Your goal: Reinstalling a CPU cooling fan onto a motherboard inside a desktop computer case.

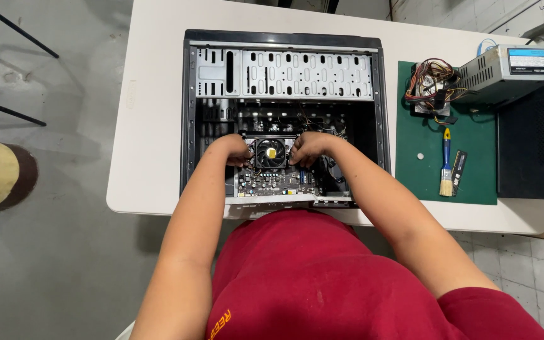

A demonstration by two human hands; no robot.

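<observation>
An open computer case (pixel 284 69) lies on its side on the white bench (pixel 152 126), its black frame facing up and the perforated drive cage toward the far edge. Inside it sits the motherboard (pixel 272 182), and on that the black cooler fan (pixel 271 153) with a yellow hub. The person in the red shirt leans over it with both arms reaching in. The left hand (pixel 237 150) presses against the left side of the cooler fan, fingers curled down on its edge; the right hand (pixel 308 148) does the same on the right side, fingers bent around the frame, so the fan sits gripped between the two hands. To the right of the case lies a green mat (pixel 473 164), carrying a brush (pixel 446 165) with a blue and yellow handle, a dark memory stick (pixel 459 172) just beside it and a small round coin cell (pixel 420 155). At the mat's far end rests a grey power supply (pixel 505 69) with its bundle of coloured cables (pixel 431 80).
</observation>
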